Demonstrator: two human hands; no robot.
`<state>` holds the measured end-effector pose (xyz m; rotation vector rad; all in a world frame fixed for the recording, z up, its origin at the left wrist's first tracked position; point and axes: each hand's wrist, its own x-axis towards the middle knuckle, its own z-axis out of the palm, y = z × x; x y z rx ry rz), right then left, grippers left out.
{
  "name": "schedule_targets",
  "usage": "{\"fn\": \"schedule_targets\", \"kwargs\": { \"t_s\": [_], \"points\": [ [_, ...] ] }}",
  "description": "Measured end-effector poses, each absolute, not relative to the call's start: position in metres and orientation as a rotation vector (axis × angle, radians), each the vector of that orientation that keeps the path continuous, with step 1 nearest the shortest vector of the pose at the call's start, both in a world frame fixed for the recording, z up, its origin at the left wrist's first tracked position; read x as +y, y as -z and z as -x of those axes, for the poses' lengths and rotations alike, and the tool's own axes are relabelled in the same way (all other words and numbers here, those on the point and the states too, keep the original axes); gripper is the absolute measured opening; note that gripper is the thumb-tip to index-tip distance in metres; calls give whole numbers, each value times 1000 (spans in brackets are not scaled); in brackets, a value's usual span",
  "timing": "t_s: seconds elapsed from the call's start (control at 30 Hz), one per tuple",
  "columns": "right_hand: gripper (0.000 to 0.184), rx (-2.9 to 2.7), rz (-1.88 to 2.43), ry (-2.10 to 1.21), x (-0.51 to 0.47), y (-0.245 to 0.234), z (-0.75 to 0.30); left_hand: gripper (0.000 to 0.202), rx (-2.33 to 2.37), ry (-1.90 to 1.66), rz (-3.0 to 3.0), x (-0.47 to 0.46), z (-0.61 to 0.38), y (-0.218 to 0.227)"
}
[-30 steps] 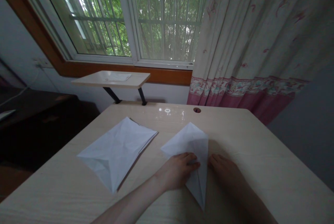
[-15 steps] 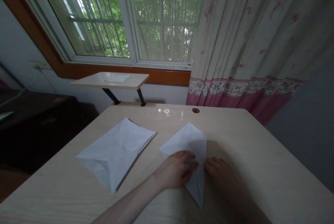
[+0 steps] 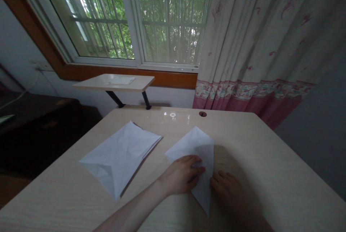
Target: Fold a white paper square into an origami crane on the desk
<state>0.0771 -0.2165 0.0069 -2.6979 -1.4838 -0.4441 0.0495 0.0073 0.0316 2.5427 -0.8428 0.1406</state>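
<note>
A folded sheet of white paper [image 3: 198, 144], kite-shaped with one long pointed end toward me, lies on the table. My left hand [image 3: 182, 174] rests on top of it, its fingers apart and pressing the paper down. Along the paper's right edge is my right hand [image 3: 225, 188], with its fingers bent and held together, the fingertips on the folded edge. Its thumb is hidden, and the hand is in shadow. To the left lies a stack of white paper [image 3: 123, 152] with crease lines and a small folded flap at its near corner.
The pale wooden table [image 3: 151, 210] has a round cable hole [image 3: 202, 114] near its back edge. At the back left a small raised shelf [image 3: 140, 84] stands on black legs. A window and a floral curtain [image 3: 243, 62] are behind; dark furniture [image 3: 32, 116] stands at left.
My right hand has slid a little toward me along the paper's right edge. My left hand and both papers stay where they were.
</note>
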Motion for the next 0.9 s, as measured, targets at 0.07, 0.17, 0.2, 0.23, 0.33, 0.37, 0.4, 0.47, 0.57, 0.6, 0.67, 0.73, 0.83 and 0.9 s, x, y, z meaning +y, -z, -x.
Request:
{"fn": "schedule_targets", "kwargs": {
  "t_s": [0.07,0.17,0.2,0.23,0.33,0.37,0.4,0.47,0.57,0.6,0.67,0.73,0.83,0.9],
  "points": [
    [29,-1459,2675,470,-217,-5,-71,38,-841,-139,-2538,8,-50,-30],
    [31,-1414,2675,476,-217,-6,-61,39,-846,-133,-2533,9,-51,-30],
    [32,-1402,2683,468,-217,-6,-59,40,-846,-130,-2533,9,-51,-30],
    [32,-1394,2689,459,-216,-6,-57,40,-843,-129,-2533,9,-50,-29],
    [28,-1374,2706,439,-215,-5,-52,39,-833,-126,-2531,9,-50,-28],
    [27,-1371,2703,434,-215,-5,-51,40,-831,-128,-2529,9,-50,-28],
    [26,-1369,2697,432,-215,-5,-50,40,-831,-130,-2525,9,-50,-28],
    [24,-1372,2678,439,-215,-5,-48,40,-834,-136,-2516,9,-50,-28],
    [20,-1378,2655,438,-215,-7,-44,40,-834,-134,-2515,9,-50,-28],
    [18,-1375,2646,453,-215,-8,-43,40,-833,-131,-2518,10,-50,-28],
    [17,-1386,2635,458,-215,-9,-41,40,-831,-131,-2524,10,-51,-28],
    [17,-1410,2640,449,-215,-8,-39,41,-831,-140,-2520,10,-50,-27],
    [18,-1457,2648,431,-216,-5,-38,40,-823,-153,-2511,10,-50,-26],
    [18,-1464,2643,442,-216,-3,-38,40,-821,-158,-2507,10,-50,-27]
  ]
}}
